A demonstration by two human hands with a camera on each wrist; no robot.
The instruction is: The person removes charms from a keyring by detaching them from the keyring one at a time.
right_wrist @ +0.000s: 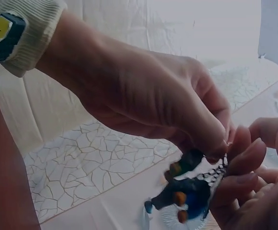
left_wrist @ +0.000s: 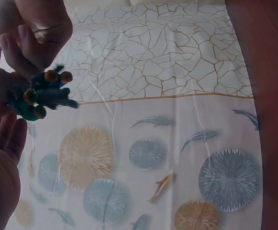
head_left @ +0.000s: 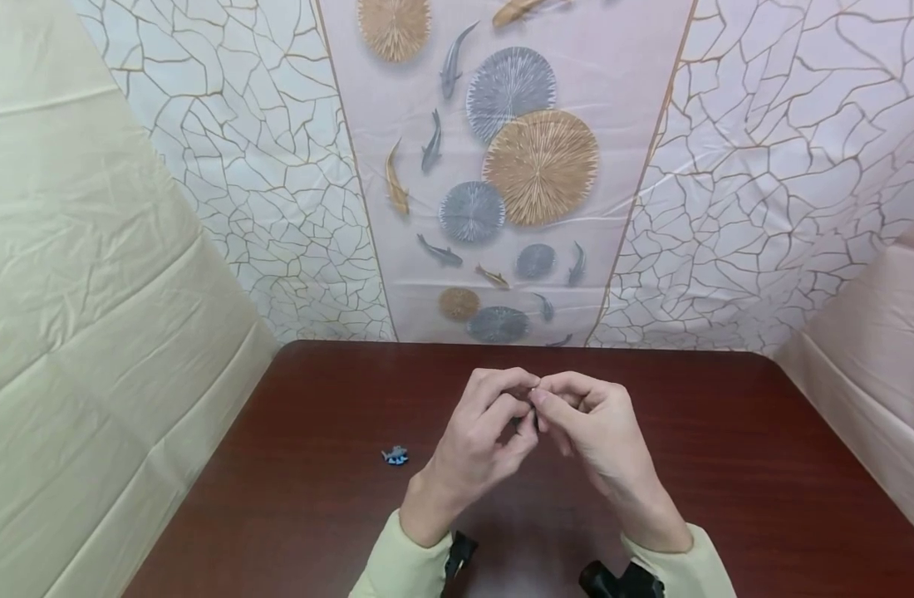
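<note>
Both hands meet in front of me above the table. My right hand (head_left: pixel 606 432) pinches the top end of a small beaded-looking chain (right_wrist: pixel 218 172) between thumb and forefinger. My left hand (head_left: pixel 479 440) has its fingers curled in against the same chain from the other side. From it hang small toy charms (right_wrist: pixel 191 194), dark green and blue with round orange ends; the left wrist view has these charms (left_wrist: pixel 45 93) beside the fingers. In the head view the fingers mostly hide them. A small blue-grey toy figure (head_left: pixel 395 455) lies on the table, left of my left hand.
The dark red-brown table (head_left: pixel 337 399) runs back to a patterned cloth (head_left: pixel 262 166) of cracked lines, lily-pad discs and fish. A pale cloth (head_left: pixel 90 291) slopes down at the left, another (head_left: pixel 876 390) at the right. Black wrist straps show by both sleeves.
</note>
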